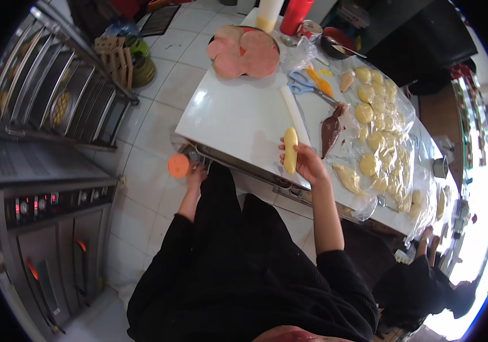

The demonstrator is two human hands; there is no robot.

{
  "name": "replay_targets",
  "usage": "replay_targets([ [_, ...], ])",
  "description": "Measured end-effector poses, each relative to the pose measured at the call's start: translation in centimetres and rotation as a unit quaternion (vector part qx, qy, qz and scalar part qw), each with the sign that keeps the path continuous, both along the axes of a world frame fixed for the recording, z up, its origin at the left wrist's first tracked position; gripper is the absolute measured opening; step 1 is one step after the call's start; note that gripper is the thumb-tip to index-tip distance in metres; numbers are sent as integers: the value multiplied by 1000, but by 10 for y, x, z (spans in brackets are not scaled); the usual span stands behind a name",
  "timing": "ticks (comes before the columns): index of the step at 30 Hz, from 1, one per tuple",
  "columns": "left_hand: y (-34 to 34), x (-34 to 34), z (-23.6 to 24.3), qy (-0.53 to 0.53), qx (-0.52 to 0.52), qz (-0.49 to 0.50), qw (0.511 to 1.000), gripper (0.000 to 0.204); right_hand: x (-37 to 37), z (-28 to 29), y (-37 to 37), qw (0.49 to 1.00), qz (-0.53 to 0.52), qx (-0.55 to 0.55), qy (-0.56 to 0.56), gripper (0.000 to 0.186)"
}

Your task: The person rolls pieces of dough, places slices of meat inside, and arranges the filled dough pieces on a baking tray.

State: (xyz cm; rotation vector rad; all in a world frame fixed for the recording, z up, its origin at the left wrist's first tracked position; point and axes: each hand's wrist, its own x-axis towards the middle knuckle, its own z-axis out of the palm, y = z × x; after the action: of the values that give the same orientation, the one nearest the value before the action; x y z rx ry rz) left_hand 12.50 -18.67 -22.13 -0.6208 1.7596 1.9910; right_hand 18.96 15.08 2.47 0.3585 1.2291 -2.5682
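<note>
- The white table [227,122] runs its near edge across the front of the person's body; both hands are at this side, the right over the near edge, the left outside the near-left corner.
- Pale dough pieces [376,145] lie under clear film along the table's right side, well apart from the right hand.
- The right hand [308,164] is clamped on the yellow roll, fingers wrapped around its middle, with no gap showing between skin and roll.
- The left hand [196,172] is low, just beside an orange round piece; whether its fingers are together on that or apart, I cannot tell.
- The brown-filled bag [330,134] lies on the table to the right of the right hand, near it.
- The yellow roll [290,142] sits in the right grip, above the near edge, its long axis pointing from the person toward the far edge, both ends sticking out; the right hand is nearer, the left well apart.
- The orange round piece [178,166] is outside the near-left corner, left of the roll.
</note>
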Motion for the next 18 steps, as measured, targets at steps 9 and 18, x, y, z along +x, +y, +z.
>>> replay_targets([
  [9,139,37,-51,-51,167,129,976,68,113,-62,-29,986,133,27,-95,33],
  [18,119,90,-63,113,-61,164,978,26,127,-100,-45,962,150,195,-120,42],
])
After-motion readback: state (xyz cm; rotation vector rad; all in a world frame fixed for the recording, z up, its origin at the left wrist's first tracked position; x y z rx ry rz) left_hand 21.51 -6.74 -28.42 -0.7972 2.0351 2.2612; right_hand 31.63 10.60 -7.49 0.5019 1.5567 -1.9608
